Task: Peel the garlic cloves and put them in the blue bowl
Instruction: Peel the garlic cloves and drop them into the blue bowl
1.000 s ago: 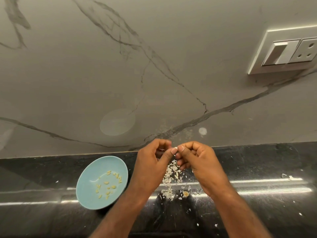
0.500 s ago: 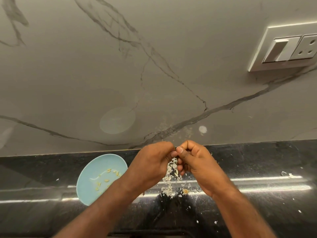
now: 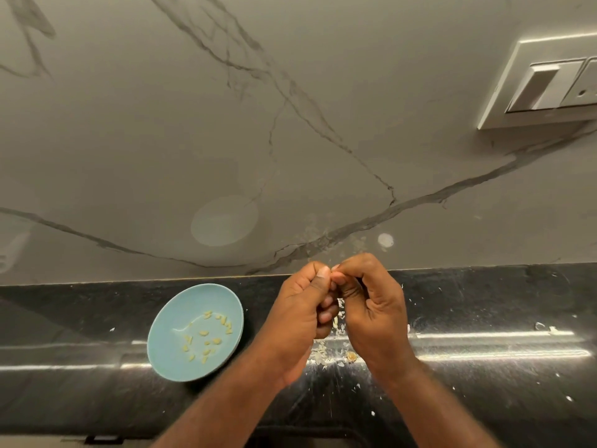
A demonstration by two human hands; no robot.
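- So, nearest to me, both forearms reach in from the bottom edge and meet over the black counter (image 3: 484, 318).
- My left hand (image 3: 303, 315) is curled tight, thumb up. Its tip presses against the fingertips of my right hand (image 3: 371, 305), which is curled too. Between them I pinch one clove, though the fingers hide it and I cannot tell how much skin is left on it.
- I judge this clove to be tiny, almost weightless and firm, with a dry papery skin that tears off in flakes. Once bare it is likely a little sticky and slick, so a hard pinch could shoot it out.
- Best hold, I think: left thumb and forefinger on the clove's sides, right thumbnail catching loose skin at one end and drawing it off.
- Under my hands lies a heap of peel scraps (image 3: 323, 354), pale and thin, with stray flakes scattered over the counter to the right.
- Left of my left hand, near but apart from it, sits the blue bowl (image 3: 161, 344) with a scatter of small peeled cloves (image 3: 206, 337) in its bottom. A piece this light may bounce, so I would let go low over it.
- Beyond, the marbled wall (image 3: 193, 124) rises from the counter's back edge, with a switch plate (image 3: 542, 85) at the upper right.
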